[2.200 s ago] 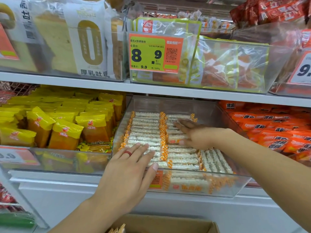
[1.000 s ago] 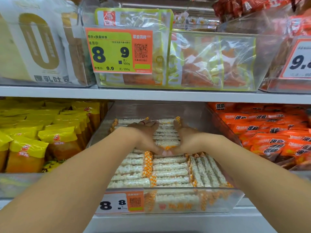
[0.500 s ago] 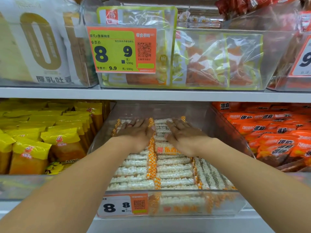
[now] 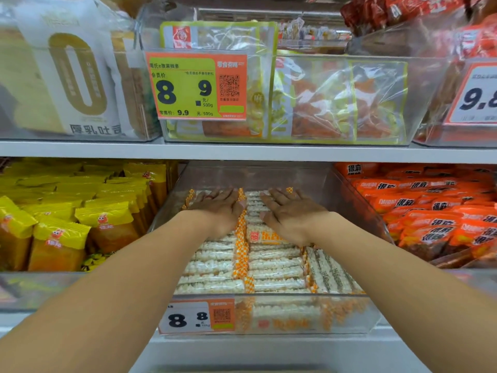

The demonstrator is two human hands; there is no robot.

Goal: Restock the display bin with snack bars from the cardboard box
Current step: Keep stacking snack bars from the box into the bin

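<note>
Pressing flat, left hand [image 4: 217, 211] and right hand [image 4: 291, 215] spread apart from cupped pose a second ago; grip released; snack bars [image 4: 271, 267] levelled in display bin [image 4: 269, 316]; likely ready for more stock.

I am facing a white store shelf [image 4: 242, 152] that is running across my view under even light. Yellow packets [image 4: 61, 232] are sitting lower left, orange packets [image 4: 430, 211] lower right, and a green price tag [image 4: 196, 86] is hanging above.

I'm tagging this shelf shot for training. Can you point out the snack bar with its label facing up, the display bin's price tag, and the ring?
label-up snack bar [image 4: 265, 236]: head view, on its printed orange label.
price tag [image 4: 188, 317]: head view, on its white number area.
ring [image 4: 209, 197]: head view, on the red band, left hand finger.
</note>
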